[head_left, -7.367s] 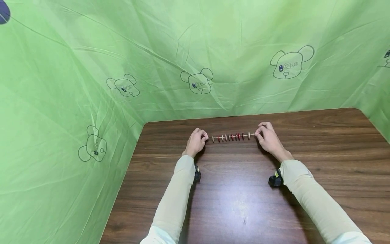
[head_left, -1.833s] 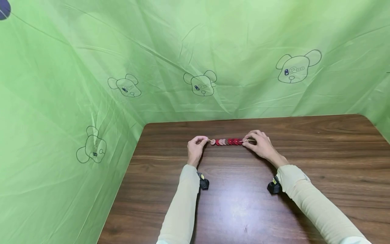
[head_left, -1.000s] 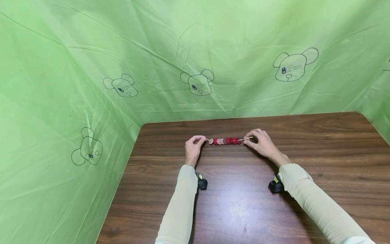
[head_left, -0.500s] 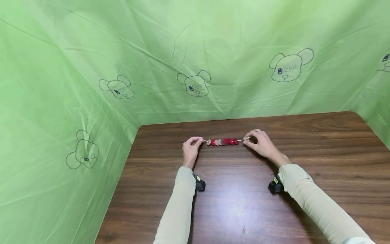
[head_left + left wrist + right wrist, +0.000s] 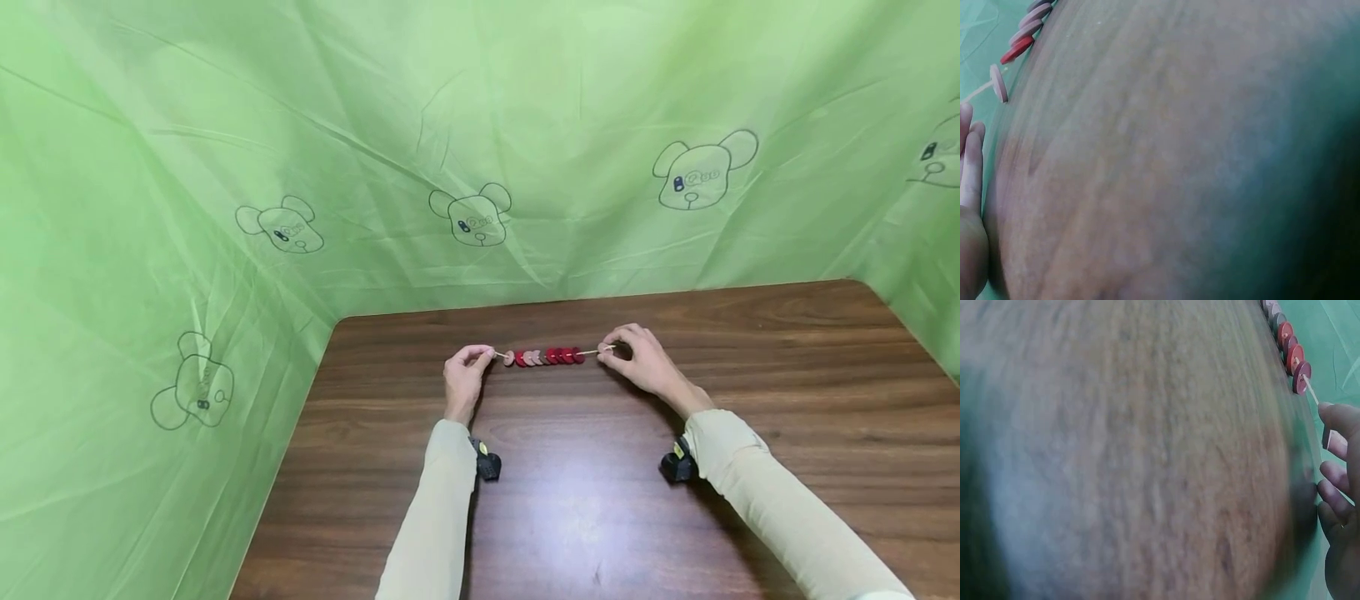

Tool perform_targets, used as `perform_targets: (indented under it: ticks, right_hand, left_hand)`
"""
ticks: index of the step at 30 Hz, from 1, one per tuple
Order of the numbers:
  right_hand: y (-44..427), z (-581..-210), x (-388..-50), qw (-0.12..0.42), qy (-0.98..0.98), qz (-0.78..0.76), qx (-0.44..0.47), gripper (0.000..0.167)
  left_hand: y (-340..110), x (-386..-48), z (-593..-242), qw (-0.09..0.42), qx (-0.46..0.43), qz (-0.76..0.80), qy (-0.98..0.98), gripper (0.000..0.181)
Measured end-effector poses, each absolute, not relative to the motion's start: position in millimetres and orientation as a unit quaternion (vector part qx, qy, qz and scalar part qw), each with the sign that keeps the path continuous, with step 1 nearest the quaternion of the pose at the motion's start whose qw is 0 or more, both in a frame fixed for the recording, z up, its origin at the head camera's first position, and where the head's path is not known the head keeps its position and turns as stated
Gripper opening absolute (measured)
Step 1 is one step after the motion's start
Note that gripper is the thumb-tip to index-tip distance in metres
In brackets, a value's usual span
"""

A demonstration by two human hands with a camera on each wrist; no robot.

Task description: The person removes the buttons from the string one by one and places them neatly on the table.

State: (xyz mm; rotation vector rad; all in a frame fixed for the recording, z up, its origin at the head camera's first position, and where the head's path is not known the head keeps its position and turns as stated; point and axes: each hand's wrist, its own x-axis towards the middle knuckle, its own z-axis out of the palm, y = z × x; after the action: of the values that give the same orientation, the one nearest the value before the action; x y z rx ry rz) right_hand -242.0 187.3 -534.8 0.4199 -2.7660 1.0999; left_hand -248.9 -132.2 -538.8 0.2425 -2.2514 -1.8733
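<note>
While both hands reach toward the far side of the desk [image 5: 375,442], a cord [image 5: 589,352] runs between them, carrying a row of buttons [image 5: 566,356] in reds, pinks and one duller tone. The fingers of the left hand [image 5: 462,383] pinch the cord near one end, just beside a pink button [image 5: 508,358] that stands slightly apart from its neighbour. The thumb and fingers of the right hand [image 5: 648,367] are closed on a pale button [image 5: 603,347], with a short tail of cord showing beyond it. Judging by this arrangement, most of the stringing looks done: the row sits threaded and overlapping in the middle. What seems left concerns the pale button, which is parted from the row by a bare stretch of cord; whether the cord passes fully through it is hidden by the fingers. Neither cord end appears knotted as far as can be seen, though both are partly covered. No container shows in any view, so the cord alone gathers the buttons. Whether the row touches the desk or hangs just above it, I cannot tell.
</note>
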Motion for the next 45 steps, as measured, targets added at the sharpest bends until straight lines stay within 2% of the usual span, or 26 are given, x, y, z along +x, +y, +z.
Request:
perform_targets:
  ticks: [9,17,27,36,45]
  right_hand:
    - [194,-531,-238,0.074,-0.919,0.360,0.141,0.025]
    - [203,-527,-240,0.100,-0.922,0.347,0.139,0.025]
    - [210,-530,-237,0.105,-0.924,0.340,0.137,0.023]
    - [205,-534,-236,0.122,-0.919,0.344,0.148,0.021]
    - [207,-534,-236,0.099,-0.925,0.342,0.135,0.022]
  left_hand:
    - [-128,-248,-537,0.100,0.087,-0.628,-0.766,0.007]
    - [-126,-253,-532,0.108,0.074,-0.626,-0.769,0.013]
    - [-129,-249,-534,0.101,0.067,-0.625,-0.771,0.008]
    - [-134,-249,-541,0.115,0.068,-0.624,-0.770,0.008]
    - [-134,-250,-543,0.115,0.067,-0.623,-0.771,0.010]
